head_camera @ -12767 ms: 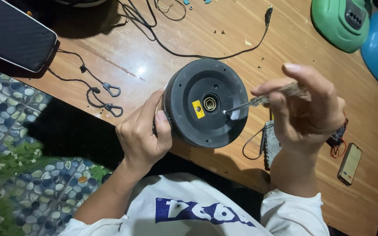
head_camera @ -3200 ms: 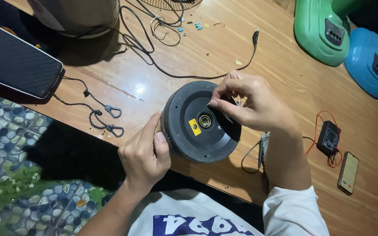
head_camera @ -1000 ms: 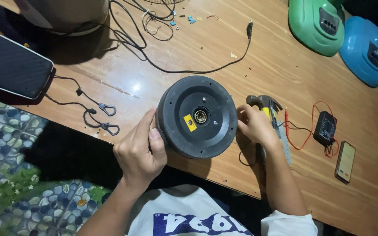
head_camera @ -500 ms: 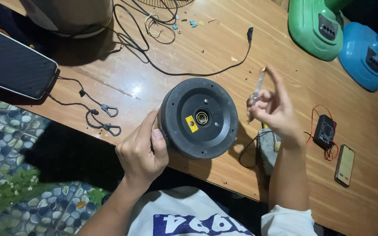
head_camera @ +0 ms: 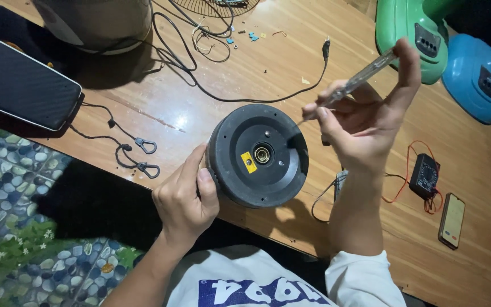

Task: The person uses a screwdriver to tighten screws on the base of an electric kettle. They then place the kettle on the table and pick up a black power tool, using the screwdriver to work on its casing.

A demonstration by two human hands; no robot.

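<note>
The blue fan base and wire fan guard are cut off by frame edges; the screwdriver tip is blurred.

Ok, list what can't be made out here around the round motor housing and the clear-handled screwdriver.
Head view only:
- Screwdriver: the tip is too thin and blurred to tell from the dark housing.
- Round black motor housing: its left side is hidden by the left hand; its underside faces away.
- Right hand: the palm is turned away.
- Blue fan base: cut off by the right edge.
</note>
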